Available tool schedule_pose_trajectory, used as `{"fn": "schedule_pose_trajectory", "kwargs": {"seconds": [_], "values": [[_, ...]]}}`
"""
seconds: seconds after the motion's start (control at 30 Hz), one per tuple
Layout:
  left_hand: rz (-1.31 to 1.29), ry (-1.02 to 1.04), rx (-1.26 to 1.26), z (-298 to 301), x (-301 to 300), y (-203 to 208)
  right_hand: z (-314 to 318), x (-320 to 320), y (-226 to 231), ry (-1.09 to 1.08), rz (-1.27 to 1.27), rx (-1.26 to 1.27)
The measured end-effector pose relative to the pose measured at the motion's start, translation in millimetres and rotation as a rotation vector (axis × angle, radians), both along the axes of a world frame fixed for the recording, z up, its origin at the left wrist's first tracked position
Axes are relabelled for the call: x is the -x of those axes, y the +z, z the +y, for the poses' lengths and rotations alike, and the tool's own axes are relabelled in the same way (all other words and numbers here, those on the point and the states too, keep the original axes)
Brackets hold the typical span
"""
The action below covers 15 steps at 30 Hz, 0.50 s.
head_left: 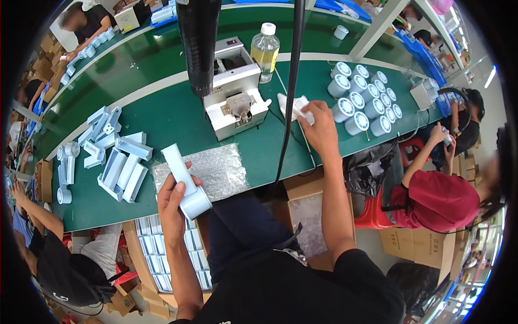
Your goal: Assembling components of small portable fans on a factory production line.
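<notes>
Gripping a smooth, pale-blue, drum-ended bar (pixel 183 174), my left hand (pixel 171 204) curled left of centre; my right hand (pixel 322 130), right of centre, pinched a crumpled white wipe (pixel 294 106).

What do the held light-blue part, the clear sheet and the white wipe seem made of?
Light-blue part in the left hand: probably moulded plastic; smooth, softly shiny surface.
Clear sheet: seemingly plastic film, wrinkled, with bright glints.
White wipe at the right hand: matt paper or cloth; soft folds fit both.
</notes>
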<state>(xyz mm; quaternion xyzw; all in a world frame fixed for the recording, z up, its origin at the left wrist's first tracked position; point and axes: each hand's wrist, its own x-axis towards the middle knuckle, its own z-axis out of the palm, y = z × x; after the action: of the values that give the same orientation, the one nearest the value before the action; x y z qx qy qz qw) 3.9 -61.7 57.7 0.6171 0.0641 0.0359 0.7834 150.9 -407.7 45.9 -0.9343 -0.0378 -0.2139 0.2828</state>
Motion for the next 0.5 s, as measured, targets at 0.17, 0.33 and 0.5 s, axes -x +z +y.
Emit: {"fn": "schedule_pose_trajectory", "kwargs": {"seconds": [0.17,0.33,0.5], "values": [[0.015,-0.022,-0.069,3.5,-4.0,-11.1,-1.5,-35.3,40.9,0.025,-0.093,-0.601],[-0.02,-0.028,-0.045,8.8,-4.6,-14.7,40.0,-97.5,124.9,0.12,-0.623,-0.436],[-0.029,0.012,-0.046,8.6,-2.7,-20.8,74.8,-153.9,138.2,0.208,-0.51,-0.139]]}}
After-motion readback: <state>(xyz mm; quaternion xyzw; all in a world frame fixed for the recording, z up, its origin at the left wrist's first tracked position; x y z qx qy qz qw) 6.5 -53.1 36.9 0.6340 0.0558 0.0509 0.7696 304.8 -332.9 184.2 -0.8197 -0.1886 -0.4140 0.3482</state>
